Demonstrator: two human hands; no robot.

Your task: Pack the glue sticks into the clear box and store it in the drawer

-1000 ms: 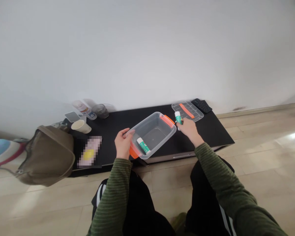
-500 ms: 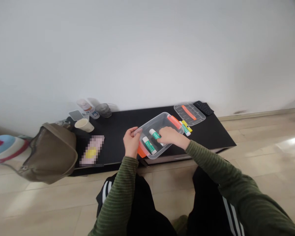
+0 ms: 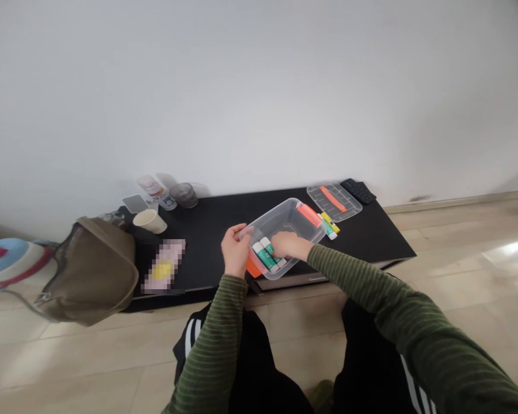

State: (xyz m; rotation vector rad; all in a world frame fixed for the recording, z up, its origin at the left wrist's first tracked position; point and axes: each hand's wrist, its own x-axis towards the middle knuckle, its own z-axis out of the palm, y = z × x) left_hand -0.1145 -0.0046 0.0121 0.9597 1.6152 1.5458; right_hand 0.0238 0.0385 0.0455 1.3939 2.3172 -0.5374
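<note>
The left hand [image 3: 236,250] pinched the clear box [image 3: 280,220] by its rim; two green sticks [image 3: 264,257] already lay inside, one pinched by the right hand [image 3: 290,245], while a third stick [image 3: 331,231] and the detached lid [image 3: 349,209] remained outside.

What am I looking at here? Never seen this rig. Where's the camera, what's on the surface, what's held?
There's no machine: these are a person's own bare hands, seen from a camera worn on the head, looking forward and down.

The left hand holds a clear box by its near-left end. The right hand is inside, touching one of two green-and-white tubes; its grip is partly hidden.

On the black cabinet, a clear lid and a yellow item lie to the right; a pale cup, a spray can and a dark glass stand left.
</note>
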